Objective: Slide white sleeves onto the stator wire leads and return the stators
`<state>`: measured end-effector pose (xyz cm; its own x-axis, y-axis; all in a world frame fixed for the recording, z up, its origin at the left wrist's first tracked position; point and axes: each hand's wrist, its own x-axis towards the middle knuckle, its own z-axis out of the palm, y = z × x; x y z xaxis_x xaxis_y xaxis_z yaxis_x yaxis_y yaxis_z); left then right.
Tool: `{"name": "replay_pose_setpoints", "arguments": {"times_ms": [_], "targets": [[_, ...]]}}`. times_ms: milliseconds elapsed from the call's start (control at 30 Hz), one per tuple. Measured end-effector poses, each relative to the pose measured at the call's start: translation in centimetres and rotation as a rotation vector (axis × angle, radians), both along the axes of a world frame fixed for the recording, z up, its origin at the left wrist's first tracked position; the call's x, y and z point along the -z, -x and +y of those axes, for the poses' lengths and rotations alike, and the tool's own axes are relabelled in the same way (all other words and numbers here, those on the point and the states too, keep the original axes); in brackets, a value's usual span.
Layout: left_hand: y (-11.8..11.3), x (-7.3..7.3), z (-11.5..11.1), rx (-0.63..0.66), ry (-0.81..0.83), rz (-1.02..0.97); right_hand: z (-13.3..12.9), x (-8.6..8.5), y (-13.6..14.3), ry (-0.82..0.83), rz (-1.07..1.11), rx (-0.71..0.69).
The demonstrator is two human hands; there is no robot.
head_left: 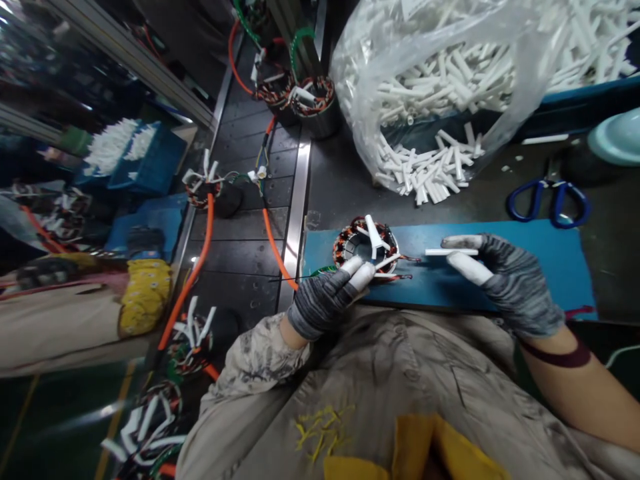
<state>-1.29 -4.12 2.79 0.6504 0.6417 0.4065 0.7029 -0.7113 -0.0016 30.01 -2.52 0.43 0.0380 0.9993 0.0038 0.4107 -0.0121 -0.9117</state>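
Observation:
A stator [345,248] with copper windings lies on the blue mat [425,297], with white insulating sleeves [374,235] standing out of it. My left hand [333,293], gloved in grey with white fingertips, rests against its near left side. Its fingertips are closed around the end of a white-sleeved wire lead [389,261]. Two bundles of bare reddish wire ends [411,259] point right from the stator. Over the mat's right half, my right hand [505,273] pinches a loose white sleeve [440,252] between thumb and fingers, level and apart from the wire ends.
A clear plastic bag [363,120] spills white sleeves [430,170] behind the mat. Blue-handled scissors [533,203] and a pale blue cup-like object [617,137] are at right. Several stators with orange cables [200,257] stand on the conveyor [240,247]. A co-worker's yellow sleeve [145,297] shows at left.

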Motion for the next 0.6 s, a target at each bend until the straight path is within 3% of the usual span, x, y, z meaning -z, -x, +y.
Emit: {"name": "replay_pose_setpoints", "arguments": {"times_ms": [133,200,300,367,433,600], "targets": [[0.3,0.0,0.0,-0.002,0.047,0.029,-0.6,1.9,0.3,0.215,0.213,-0.027],[0.4,0.1,0.1,-0.003,0.061,0.028,-0.8,2.3,0.4,0.223,0.228,-0.032],[0.6,0.3,0.4,0.003,0.117,0.023,-1.0,2.3,1.1,0.04,0.139,-0.036],[0.7,0.3,0.8,0.02,0.186,0.006,-0.7,2.0,1.7,-0.118,0.027,-0.091],[0.9,0.3,1.1,0.04,0.259,-0.013,0.0,1.7,2.4,-0.173,-0.065,-0.168],[1.0,-0.1,1.5,0.025,0.402,0.012,2.6,0.2,3.2,0.092,0.055,-0.409]]}}
